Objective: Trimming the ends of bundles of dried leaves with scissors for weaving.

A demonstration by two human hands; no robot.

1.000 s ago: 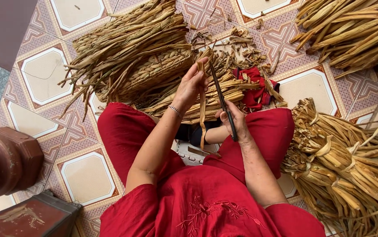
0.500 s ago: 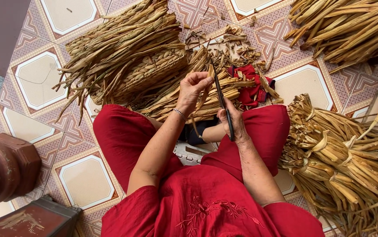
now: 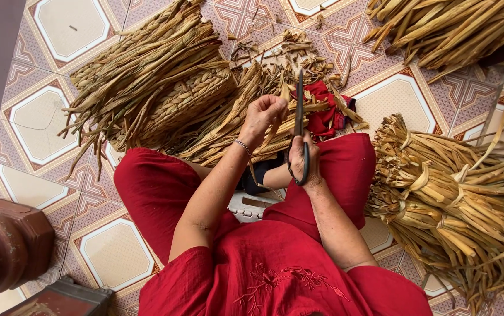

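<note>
Left hand point(image 3: 262, 116) slightly lower now, grip shut on dried strands point(image 3: 275, 102); right hand point(image 3: 303, 159) clasping scissors point(image 3: 300, 126), above patterned floor tiles point(image 3: 47, 120).

Not a huge change, but the left hand point(image 3: 262, 120) sits a bit lower and closer in now than it did a second ago, when it was stretched further out over the pile of dried leaves point(image 3: 234, 111). It's curled up tighter too, pinching a strand. The scissors point(image 3: 300, 126) in the right hand point(image 3: 303, 159) stand more upright now, blades together and pointing straight away from the body, where before they leaned at a slant toward the left hand. The camera also tips a little, so the red cloth point(image 3: 325, 111) and the floor tiles point(image 3: 58, 29) slide slightly in frame.
</note>
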